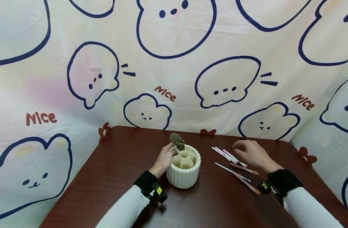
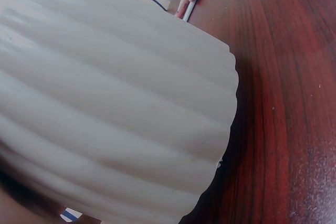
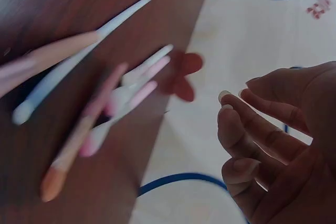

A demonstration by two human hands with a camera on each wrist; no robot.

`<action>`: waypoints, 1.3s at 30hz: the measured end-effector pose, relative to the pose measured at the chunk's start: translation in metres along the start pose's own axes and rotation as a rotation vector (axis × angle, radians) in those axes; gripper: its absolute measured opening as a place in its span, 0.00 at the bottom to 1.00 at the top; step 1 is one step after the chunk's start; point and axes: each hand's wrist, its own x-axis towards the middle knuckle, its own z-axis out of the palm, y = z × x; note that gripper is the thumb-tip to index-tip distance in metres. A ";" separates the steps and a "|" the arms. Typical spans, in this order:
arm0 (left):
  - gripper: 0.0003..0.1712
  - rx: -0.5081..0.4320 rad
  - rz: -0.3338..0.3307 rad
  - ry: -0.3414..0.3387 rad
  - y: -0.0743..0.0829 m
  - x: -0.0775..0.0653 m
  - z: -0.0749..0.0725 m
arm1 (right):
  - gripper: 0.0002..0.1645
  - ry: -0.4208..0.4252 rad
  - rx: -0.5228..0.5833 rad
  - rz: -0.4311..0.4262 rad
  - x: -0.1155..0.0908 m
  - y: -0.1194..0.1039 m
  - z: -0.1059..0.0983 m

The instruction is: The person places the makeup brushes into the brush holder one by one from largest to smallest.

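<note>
A cream ribbed pen holder (image 1: 183, 175) stands on the table, its top divided into petal-like compartments around a round middle one. My left hand (image 1: 163, 160) grips its left side near the rim, and the ribbed wall (image 2: 121, 98) fills much of the left wrist view. At the back of the rim sits a small brown-green figure (image 1: 177, 141). My right hand (image 1: 252, 153) hovers above the right of the table with loosely bent fingers and nothing in them. Beside it lie several slim makeup brushes (image 1: 246, 183) and white-and-pink sticks (image 1: 223, 153).
The dark red-brown wooden table (image 1: 128, 148) ends at a printed cloth backdrop (image 1: 174, 76) on the far side and along both sides. Two brushes cross each other nearest the front, right of the holder.
</note>
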 end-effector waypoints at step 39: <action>0.33 -0.005 -0.007 0.003 0.002 -0.001 -0.001 | 0.26 -0.129 -0.088 0.523 0.009 0.081 0.034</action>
